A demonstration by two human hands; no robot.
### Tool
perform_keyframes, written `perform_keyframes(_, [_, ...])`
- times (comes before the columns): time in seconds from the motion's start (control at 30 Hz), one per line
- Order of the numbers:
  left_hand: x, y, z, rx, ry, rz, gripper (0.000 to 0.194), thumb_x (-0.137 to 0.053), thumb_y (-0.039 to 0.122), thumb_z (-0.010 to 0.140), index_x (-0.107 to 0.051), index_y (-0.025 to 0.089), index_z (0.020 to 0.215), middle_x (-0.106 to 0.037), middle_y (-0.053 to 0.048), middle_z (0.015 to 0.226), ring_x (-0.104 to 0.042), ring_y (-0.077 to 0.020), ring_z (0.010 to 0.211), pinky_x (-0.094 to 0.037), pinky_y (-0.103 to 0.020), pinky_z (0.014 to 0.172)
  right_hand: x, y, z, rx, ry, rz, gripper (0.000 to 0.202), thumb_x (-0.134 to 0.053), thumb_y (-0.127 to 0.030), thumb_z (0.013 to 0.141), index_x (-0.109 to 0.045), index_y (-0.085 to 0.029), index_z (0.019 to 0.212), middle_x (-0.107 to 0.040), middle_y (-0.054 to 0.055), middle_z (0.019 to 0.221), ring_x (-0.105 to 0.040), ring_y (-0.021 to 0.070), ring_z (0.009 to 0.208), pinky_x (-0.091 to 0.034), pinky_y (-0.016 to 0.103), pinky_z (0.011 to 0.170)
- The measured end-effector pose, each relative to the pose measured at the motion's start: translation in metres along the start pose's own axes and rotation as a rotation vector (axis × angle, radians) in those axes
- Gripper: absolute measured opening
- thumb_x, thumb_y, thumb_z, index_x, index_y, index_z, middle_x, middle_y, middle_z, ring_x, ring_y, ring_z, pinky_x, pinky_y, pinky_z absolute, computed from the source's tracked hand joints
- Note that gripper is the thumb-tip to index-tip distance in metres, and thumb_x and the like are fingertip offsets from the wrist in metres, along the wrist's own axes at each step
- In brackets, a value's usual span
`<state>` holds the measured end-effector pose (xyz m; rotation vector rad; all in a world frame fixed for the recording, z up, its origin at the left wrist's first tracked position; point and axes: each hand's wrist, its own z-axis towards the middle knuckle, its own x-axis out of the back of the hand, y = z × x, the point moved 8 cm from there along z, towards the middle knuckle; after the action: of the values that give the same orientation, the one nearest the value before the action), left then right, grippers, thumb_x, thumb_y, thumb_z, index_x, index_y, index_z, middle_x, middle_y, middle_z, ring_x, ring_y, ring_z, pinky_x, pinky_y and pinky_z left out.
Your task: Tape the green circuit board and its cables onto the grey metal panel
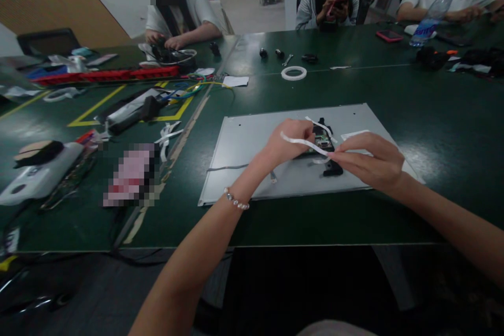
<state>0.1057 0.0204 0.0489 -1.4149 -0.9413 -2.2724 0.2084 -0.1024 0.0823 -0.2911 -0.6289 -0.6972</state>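
My right hand [372,160] pinches a thin white strip [301,142] between thumb and fingertips. The strip curves up and left, its free end crossing in front of my left hand [291,139]. My left hand is closed, its fingers curled at the left side of a green circuit board [323,142] in a black frame; what its fingertips hold is hidden. Another white strip [321,125] arches above the board. Under both hands lies a flat light-grey panel [244,142] on the green table. A grey cable [228,168] with a connector runs across the panel.
A roll of white tape [293,73], a small wrench [287,60] and small black parts lie farther back. At left are a pink phone-like object [132,170], a white device [43,168] and crumpled white strips [169,136]. Several people sit across the table near a water bottle [433,16].
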Motion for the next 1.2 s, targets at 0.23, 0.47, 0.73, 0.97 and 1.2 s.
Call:
perform_keyframes(0.23, [0.031,-0.062,-0.005,0.153,-0.03,0.133,0.024,-0.054,0.038,0.08,-0.063,0.015,0.077,-0.061,-0.002,0.069,-0.052,-0.0143,0.062,-0.034,-0.026,0.059,-0.025,0.034,-0.018,-0.215,-0.27,-0.112,0.03,-0.044,-0.027,0.095,-0.066,-0.022,0.114,-0.067,0.005,0.113,-0.062,0.0178,0.103,-0.051,0.035,0.087])
perform_keyframes(0.47, [0.01,-0.078,-0.029,0.064,-0.281,0.026,0.035,-0.065,0.04,0.072,-0.058,0.015,0.095,-0.062,-0.006,0.087,-0.056,-0.0152,0.072,-0.04,-0.025,0.063,-0.039,0.022,0.008,-0.013,-0.293,-0.212,0.032,-0.04,-0.019,0.096,-0.064,-0.014,0.117,-0.065,0.009,0.117,-0.061,0.0183,0.107,-0.049,0.033,0.089])
perform_keyframes(0.73, [0.047,-0.093,-0.043,0.14,0.031,-0.265,0.017,-0.053,0.032,0.083,-0.051,0.017,0.091,-0.06,-0.002,0.09,-0.058,-0.0106,0.073,-0.045,-0.022,0.064,-0.102,-0.018,0.043,0.115,-0.447,-0.306,0.035,-0.034,-0.006,0.093,-0.066,-0.008,0.106,-0.066,0.014,0.106,-0.061,0.0212,0.097,-0.047,0.034,0.078])
perform_keyframes(0.97, [0.059,-0.084,-0.044,0.116,0.197,-0.138,0.006,-0.05,0.019,0.083,-0.053,0.017,0.088,-0.059,0.0,0.083,-0.056,-0.0106,0.076,-0.044,-0.022,0.067,-0.13,-0.035,0.038,0.121,-0.543,-0.387,0.03,-0.039,-0.003,0.088,-0.067,-0.007,0.096,-0.066,0.016,0.099,-0.059,0.0222,0.091,-0.041,0.034,0.074])
perform_keyframes(1.2, [0.023,-0.066,-0.043,-0.034,-0.032,-0.012,0.015,-0.049,0.01,0.079,-0.062,0.015,0.086,-0.062,-0.003,0.086,-0.057,-0.0137,0.08,-0.045,-0.027,0.077,-0.138,-0.042,0.033,0.161,-0.587,-0.377,0.028,-0.039,-0.004,0.088,-0.067,-0.008,0.089,-0.067,0.015,0.098,-0.058,0.023,0.095,-0.038,0.037,0.083])
